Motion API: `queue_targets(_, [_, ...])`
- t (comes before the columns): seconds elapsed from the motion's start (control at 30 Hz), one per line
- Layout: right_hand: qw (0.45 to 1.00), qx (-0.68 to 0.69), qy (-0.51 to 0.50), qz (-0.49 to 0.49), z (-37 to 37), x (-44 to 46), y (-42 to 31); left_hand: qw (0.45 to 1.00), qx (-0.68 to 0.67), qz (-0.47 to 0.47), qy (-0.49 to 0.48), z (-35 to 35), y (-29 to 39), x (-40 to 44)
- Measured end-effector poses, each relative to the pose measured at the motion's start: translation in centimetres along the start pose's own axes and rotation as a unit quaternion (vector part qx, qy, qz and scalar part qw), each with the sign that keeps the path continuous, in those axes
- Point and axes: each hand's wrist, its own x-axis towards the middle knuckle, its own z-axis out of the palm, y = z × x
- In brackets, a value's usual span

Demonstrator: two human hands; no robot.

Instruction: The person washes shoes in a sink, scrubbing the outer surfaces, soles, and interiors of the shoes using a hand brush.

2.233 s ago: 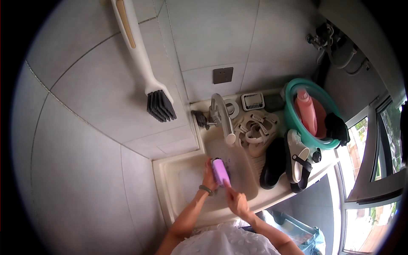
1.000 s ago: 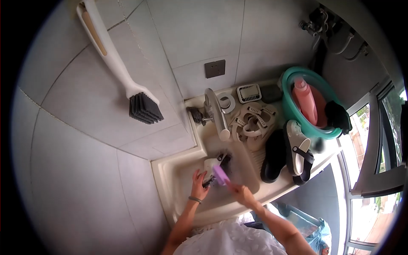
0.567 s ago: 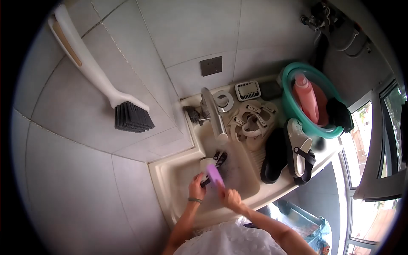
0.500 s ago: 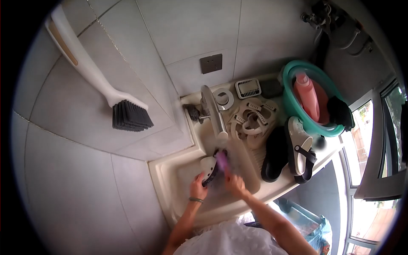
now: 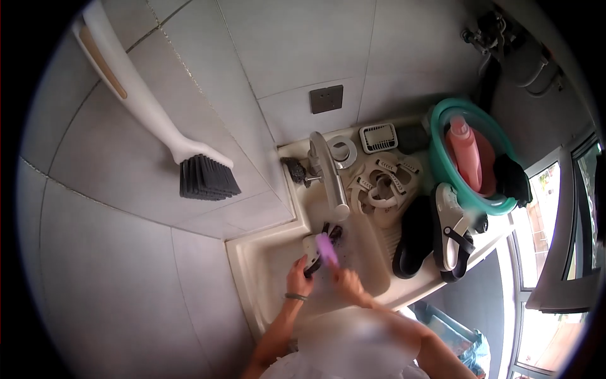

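Note:
My left hand is closed around the near end of a white clog with a black sole, low in the sink. In my right hand is the handle of a purple brush, its head against or just over the clog; contact cannot be made out. The clog's underside and the brush's bristles are hidden. Beyond the clog, the faucet reaches over the basin, and a dark object lies near the drain.
Cream sandals, a black insole or shoe and another white-and-black clog rest on the right-hand ledge. Behind them stands a green basin holding a pink bottle. A large white brush appears at the left wall.
The whole view has shifted, so the surroundings sit lower and farther right. Relative to the sink, the clog and purple brush have moved slightly left. Both hands keep their hold.

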Motion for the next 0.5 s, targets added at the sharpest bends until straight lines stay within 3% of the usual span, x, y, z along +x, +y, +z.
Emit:
queue_targets(0.03, [0.998, 0.016, -0.029, -0.048, -2.5, -0.3, -1.6, 1.0, 0.009, -0.002, -0.007, 0.0, -0.1, 0.1])
queue_targets(0.13, [0.998, -0.011, -0.055, 0.037, -0.5, 0.4, 1.4, 0.999, 0.025, -0.003, -0.035, 0.2, -0.3, -0.8])
queue_targets(0.2, [0.984, 0.021, -0.133, 0.118, 1.2, 1.9, 3.9, 0.999, 0.015, -0.006, -0.032, -0.1, 0.5, -0.9])
queue_targets(0.3, [0.989, 0.035, -0.138, 0.04, -1.8, 0.2, -0.5, 1.0, 0.01, -0.004, -0.021, -0.2, 0.7, 0.4])
queue_targets(0.4, [0.979, 0.192, -0.049, -0.046, -6.5, 1.7, -3.7, 0.999, 0.032, -0.001, -0.027, 0.7, -0.7, -0.2])
queue_targets(0.43, [0.978, 0.106, -0.165, 0.07, -4.6, 1.7, -1.1, 0.999, 0.03, 0.001, -0.036, 0.4, -0.4, -0.6])
queue_targets(0.5, [0.967, 0.041, -0.192, 0.165, -2.3, 2.7, 2.3, 0.999, 0.028, 0.004, -0.04, 0.3, 0.3, -0.6])
